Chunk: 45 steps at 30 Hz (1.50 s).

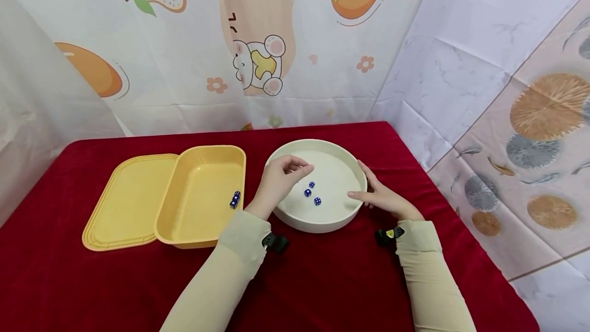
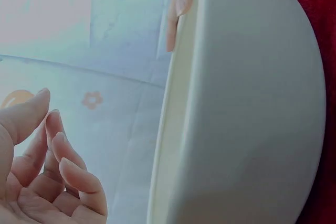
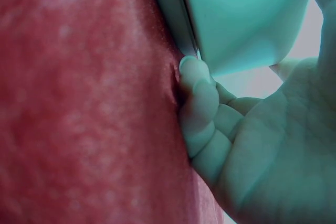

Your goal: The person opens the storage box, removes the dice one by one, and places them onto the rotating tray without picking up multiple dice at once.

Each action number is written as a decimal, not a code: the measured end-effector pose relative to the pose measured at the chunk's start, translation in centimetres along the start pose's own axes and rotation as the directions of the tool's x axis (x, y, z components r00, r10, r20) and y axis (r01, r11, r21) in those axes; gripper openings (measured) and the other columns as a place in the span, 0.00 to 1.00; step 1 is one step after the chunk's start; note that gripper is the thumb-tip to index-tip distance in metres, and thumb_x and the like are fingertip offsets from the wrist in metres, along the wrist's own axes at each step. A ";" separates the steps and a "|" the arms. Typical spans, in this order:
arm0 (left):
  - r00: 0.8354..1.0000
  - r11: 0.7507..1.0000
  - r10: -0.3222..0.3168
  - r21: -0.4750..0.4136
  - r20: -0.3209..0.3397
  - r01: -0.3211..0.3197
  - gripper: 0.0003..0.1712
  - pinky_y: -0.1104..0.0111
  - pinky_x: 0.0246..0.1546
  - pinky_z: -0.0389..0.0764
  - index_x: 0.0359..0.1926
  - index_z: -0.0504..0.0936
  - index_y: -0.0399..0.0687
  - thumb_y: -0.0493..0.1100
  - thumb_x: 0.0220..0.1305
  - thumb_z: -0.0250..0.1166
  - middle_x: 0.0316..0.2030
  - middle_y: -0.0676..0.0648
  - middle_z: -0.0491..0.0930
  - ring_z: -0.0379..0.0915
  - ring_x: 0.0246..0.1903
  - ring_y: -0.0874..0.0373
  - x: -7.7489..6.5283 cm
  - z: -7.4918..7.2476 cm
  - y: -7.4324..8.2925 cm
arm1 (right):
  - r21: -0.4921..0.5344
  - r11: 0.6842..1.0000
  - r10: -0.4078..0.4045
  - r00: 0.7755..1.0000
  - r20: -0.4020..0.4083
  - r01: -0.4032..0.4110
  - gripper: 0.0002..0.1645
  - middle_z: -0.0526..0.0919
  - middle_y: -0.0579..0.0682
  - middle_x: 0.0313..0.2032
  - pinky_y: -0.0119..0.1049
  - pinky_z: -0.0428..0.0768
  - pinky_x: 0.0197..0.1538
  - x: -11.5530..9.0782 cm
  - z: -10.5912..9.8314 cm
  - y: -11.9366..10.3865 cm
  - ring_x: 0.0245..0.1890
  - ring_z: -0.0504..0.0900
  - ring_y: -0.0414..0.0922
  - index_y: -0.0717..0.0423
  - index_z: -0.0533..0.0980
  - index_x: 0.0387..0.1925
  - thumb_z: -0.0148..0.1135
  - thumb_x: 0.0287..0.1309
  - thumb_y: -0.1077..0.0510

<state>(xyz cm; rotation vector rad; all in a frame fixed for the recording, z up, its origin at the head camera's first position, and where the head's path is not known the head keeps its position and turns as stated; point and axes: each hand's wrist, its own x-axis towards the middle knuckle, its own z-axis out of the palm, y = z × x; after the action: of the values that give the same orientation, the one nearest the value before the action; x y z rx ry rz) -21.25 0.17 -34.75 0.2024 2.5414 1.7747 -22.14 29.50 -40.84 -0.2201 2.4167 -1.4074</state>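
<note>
While the right hand [image 1: 380,196] steadies the dish [image 1: 341,175], the left hand [image 1: 282,177], fingertips loosely gathered and pinching nothing visible, would do best to lower onto one die at a time from the dice [image 1: 308,193] below its fingertips.
</note>
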 end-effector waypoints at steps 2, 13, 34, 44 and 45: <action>1.000 1.000 -0.002 0.006 -0.012 0.002 0.14 0.69 0.37 0.74 0.42 0.87 0.53 0.54 0.61 0.71 0.34 0.51 0.85 0.74 0.37 0.57 -0.3 -0.5 0.0 | -0.004 1.000 -0.003 1.000 -0.001 0.003 0.59 0.72 0.58 0.43 0.34 0.73 0.33 0.0 0.0 0.0 0.28 0.74 0.46 0.35 0.34 0.79 0.65 0.61 0.48; 0.995 0.999 -0.028 -0.045 -0.099 0.024 0.14 0.68 0.40 0.74 0.43 0.86 0.50 0.53 0.62 0.70 0.36 0.47 0.83 0.72 0.38 0.56 -1.9 -3.4 -1.1 | 0.005 1.000 -0.010 1.000 0.002 0.010 0.60 0.71 0.59 0.45 0.34 0.73 0.32 0.1 -0.1 -0.1 0.28 0.74 0.46 0.34 0.35 0.79 0.65 0.60 0.48; 0.972 0.991 -0.129 -0.055 -0.195 0.120 0.21 0.74 0.40 0.77 0.49 0.84 0.46 0.56 0.65 0.67 0.39 0.51 0.81 0.74 0.38 0.60 -2.7 -8.0 -3.8 | -0.005 1.000 -0.003 1.000 -0.001 0.003 0.60 0.72 0.59 0.45 0.34 0.73 0.32 0.1 0.0 -0.1 0.28 0.74 0.47 0.34 0.35 0.79 0.65 0.60 0.48; 0.954 0.990 -0.143 -0.033 -0.264 0.140 0.20 0.72 0.37 0.73 0.50 0.84 0.45 0.54 0.66 0.66 0.44 0.49 0.81 0.71 0.39 0.61 -3.1 -9.5 -4.7 | -0.007 1.000 0.000 1.000 -0.005 0.000 0.60 0.72 0.58 0.44 0.34 0.73 0.32 -0.1 0.0 -0.1 0.28 0.74 0.46 0.36 0.34 0.79 0.65 0.60 0.48; 0.954 0.990 -0.140 -0.021 -0.266 0.139 0.20 0.72 0.37 0.73 0.50 0.84 0.44 0.53 0.66 0.66 0.44 0.48 0.82 0.71 0.40 0.62 -3.2 -9.6 -4.7 | -0.005 1.000 0.000 1.000 -0.004 0.000 0.60 0.72 0.57 0.44 0.34 0.73 0.32 -0.2 0.0 -0.1 0.28 0.74 0.46 0.36 0.34 0.79 0.65 0.60 0.48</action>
<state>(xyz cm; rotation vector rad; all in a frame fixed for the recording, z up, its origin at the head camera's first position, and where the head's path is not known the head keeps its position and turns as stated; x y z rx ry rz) -19.52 -10.77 -36.01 -0.2283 2.6491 1.8621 -21.98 29.45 -40.71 -0.2184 2.4240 -1.4034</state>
